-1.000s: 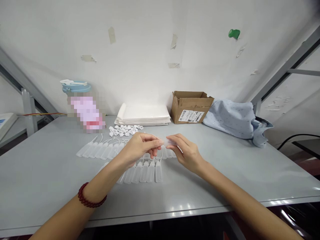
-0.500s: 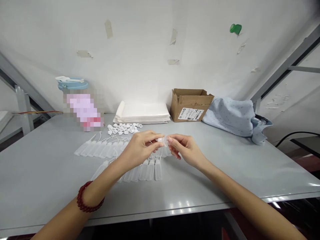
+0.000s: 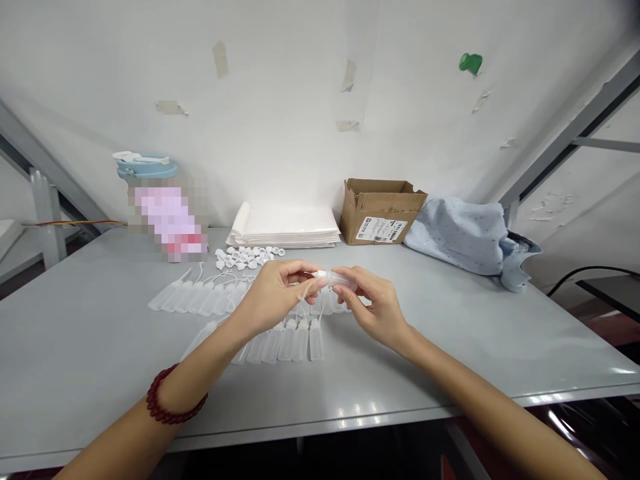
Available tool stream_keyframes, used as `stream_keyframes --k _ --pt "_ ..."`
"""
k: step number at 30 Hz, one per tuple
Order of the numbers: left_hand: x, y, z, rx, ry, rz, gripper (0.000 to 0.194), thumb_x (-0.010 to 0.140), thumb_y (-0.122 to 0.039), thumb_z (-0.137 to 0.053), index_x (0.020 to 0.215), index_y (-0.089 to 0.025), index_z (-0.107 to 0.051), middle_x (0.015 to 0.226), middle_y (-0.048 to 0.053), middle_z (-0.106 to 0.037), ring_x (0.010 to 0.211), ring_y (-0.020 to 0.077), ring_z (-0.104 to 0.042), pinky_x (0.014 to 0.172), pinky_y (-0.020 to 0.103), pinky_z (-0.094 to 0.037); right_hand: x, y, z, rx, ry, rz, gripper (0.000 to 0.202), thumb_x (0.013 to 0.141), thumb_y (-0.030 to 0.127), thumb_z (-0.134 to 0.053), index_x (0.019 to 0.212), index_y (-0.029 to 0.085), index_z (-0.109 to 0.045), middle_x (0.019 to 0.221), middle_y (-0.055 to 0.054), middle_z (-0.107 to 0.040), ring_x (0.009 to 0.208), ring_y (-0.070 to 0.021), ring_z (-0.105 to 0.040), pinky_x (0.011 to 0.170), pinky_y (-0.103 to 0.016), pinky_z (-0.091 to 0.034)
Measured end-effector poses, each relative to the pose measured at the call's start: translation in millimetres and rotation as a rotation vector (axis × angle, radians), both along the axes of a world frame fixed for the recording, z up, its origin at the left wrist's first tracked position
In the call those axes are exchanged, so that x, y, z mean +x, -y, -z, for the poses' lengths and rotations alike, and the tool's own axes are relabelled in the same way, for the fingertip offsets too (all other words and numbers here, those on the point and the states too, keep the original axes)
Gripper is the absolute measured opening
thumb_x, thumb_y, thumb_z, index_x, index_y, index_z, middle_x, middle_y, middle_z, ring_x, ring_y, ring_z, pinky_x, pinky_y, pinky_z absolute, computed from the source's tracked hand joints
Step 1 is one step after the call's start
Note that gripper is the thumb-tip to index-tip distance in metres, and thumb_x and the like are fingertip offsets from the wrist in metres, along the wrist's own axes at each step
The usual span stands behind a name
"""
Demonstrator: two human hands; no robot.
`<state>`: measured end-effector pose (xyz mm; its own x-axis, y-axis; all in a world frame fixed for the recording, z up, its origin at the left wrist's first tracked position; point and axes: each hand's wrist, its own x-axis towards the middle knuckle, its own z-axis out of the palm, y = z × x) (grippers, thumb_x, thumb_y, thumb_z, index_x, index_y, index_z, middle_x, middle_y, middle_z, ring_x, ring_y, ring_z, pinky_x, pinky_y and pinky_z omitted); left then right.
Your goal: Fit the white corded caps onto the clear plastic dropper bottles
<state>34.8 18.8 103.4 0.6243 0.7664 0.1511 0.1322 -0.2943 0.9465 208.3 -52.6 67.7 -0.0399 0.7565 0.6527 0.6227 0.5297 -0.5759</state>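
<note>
Above the middle of the table, my right hand [image 3: 377, 303] is closed around the body of a translucent plastic bottle [image 3: 343, 281] that lies sideways in the air. My left hand [image 3: 280, 290] pinches the white cap [image 3: 321, 274] at that bottle's left end; a thin white strand hangs below these fingers. Beneath my hands, similar translucent bottles stand or lie in two rows: a back row [image 3: 190, 298] and a front row [image 3: 300, 341], several with thin white tubes at their tops. My left forearm covers part of both rows.
Loose white caps [image 3: 243, 257] lie behind the bottles. A stack of white sheets or bags [image 3: 290, 227], an open cardboard box [image 3: 383, 210] and a light blue cloth [image 3: 455, 233] sit along the wall. At the back left are a blurred pink item [image 3: 173, 217] and a blue container [image 3: 147, 168].
My right fingers have shifted along the bottle, so more of its body shows between my hands. The left hand stays at the cap end.
</note>
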Motion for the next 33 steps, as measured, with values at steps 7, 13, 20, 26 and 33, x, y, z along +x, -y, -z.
stream_keyframes --k 7,13,20,26,33 --pt "2.3 8.2 3.0 0.059 0.038 0.029 0.017 0.078 -0.029 -0.065 0.087 -0.017 -0.073 0.079 0.003 -0.067 0.058 0.0121 -0.058 0.053 0.023 -0.049 -0.5 2.4 -1.4 -0.035 0.379 0.073 0.029 0.097 0.031 -0.033 0.110 0.014 -0.052 0.080 -0.008 -0.061 0.063 -0.0178 -0.058 0.054 -0.029 -0.047" --pt "3.1 10.7 5.4 0.146 0.023 0.061 0.017 0.079 -0.017 -0.061 0.090 -0.016 -0.074 0.081 0.004 -0.067 0.068 0.0138 -0.060 0.058 0.022 -0.050 -1.7 2.3 3.6 0.161 0.522 0.165 0.027 0.096 0.039 -0.036 0.101 0.014 -0.048 0.070 -0.005 -0.062 0.050 -0.0150 -0.057 0.043 -0.024 -0.038" --pt "2.4 10.5 7.7 0.084 0.030 0.184 0.023 0.075 -0.005 -0.055 0.083 -0.017 -0.074 0.072 0.000 -0.063 0.061 0.0104 -0.056 0.054 0.020 -0.045 -2.2 2.7 3.8 0.396 0.693 0.154 0.015 0.094 0.018 -0.037 0.100 0.018 -0.051 0.061 0.001 -0.057 0.040 -0.0099 -0.042 0.037 -0.022 -0.028" --pt "3.9 10.2 8.7 -0.017 0.077 0.170 0.020 0.075 -0.009 -0.056 0.080 -0.016 -0.074 0.071 0.000 -0.062 0.058 0.0098 -0.056 0.052 0.021 -0.046 3.8 -0.7 7.0 0.423 0.746 0.113 0.020 0.090 0.005 -0.036 0.098 0.018 -0.050 0.061 0.001 -0.058 0.043 -0.0108 -0.044 0.039 -0.022 -0.029" --pt "4.5 12.3 6.2 -0.081 0.025 0.118 0.010 0.071 -0.016 -0.066 0.078 -0.014 -0.073 0.066 0.000 -0.066 0.057 0.0091 -0.056 0.050 0.017 -0.044 3.8 -1.1 3.7 0.293 0.654 0.009 0.027 0.099 0.042 -0.029 0.102 0.018 -0.042 0.067 -0.002 -0.064 0.046 -0.0121 -0.056 0.039 -0.022 -0.033"
